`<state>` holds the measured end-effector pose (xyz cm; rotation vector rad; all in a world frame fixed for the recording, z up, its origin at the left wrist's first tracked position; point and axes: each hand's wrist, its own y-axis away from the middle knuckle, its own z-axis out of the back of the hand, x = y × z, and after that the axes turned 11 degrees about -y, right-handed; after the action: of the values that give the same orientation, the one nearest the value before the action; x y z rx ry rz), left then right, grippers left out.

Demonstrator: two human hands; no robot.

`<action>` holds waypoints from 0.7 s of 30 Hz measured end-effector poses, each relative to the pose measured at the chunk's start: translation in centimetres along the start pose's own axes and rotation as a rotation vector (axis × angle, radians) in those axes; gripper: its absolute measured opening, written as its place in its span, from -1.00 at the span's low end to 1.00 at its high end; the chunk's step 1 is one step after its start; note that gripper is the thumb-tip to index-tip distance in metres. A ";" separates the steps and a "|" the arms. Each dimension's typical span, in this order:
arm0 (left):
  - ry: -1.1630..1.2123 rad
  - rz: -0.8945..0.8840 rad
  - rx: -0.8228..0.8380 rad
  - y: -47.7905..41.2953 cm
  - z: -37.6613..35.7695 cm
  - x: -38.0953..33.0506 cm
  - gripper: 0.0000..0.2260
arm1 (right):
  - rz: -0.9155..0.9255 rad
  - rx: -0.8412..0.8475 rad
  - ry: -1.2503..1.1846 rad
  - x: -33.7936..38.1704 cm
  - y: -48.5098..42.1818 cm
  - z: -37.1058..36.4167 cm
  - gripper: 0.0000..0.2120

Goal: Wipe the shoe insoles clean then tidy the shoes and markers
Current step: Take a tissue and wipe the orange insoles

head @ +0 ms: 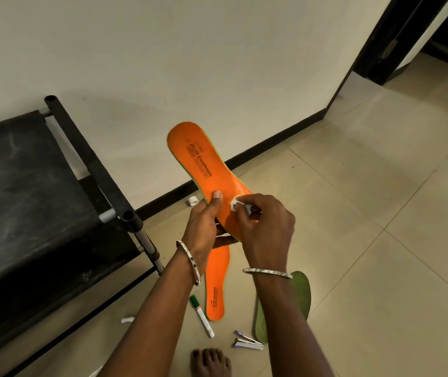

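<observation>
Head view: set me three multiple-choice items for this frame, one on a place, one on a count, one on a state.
1. Where does the green-capped marker lie?
A. on the black bench
B. inside a shoe
C. on the floor beside the lying insole

2. How many orange-faced insoles show?
A. two
B. one
C. four

3. What is the right hand doing?
A. hanging idle
B. pinching a white wad against the held insole
C. gripping a stapler

Key:
1 C: the marker lies on the tiles just left of the lying insole.
2 A: the left hand holds one and the other lies below it.
3 B: its fingertips press the wad onto the orange face.
</observation>
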<state>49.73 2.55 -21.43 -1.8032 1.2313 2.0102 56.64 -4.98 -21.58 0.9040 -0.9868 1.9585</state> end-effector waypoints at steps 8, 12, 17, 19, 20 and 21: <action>0.039 -0.005 -0.019 -0.2 0.7 -0.2 -0.64 | -0.046 0.033 0.022 -1.3 -0.4 0.4 -0.94; 0.009 0.005 -0.020 -0.2 0.5 -0.1 -0.62 | -0.063 0.015 0.040 -1.5 -0.3 0.4 -0.94; -0.023 -0.018 -0.002 0.0 -0.1 0.1 -0.66 | 0.075 0.036 -0.053 1.0 0.5 -0.6 -0.94; -0.008 -0.020 -0.008 0.0 0.2 0.0 -0.67 | 0.070 0.056 -0.041 0.5 0.3 -0.4 -0.94; 0.004 -0.019 -0.011 -0.1 0.4 -0.1 -0.68 | 0.045 0.058 -0.016 -0.1 0.1 -0.1 -0.94; 0.015 -0.020 -0.014 -0.1 0.6 -0.2 -0.69 | 0.009 0.053 0.010 -0.8 -0.2 0.1 -0.94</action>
<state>49.42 3.12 -21.33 -1.8333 1.2016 2.0025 57.20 -5.24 -22.17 0.9197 -0.9386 2.0030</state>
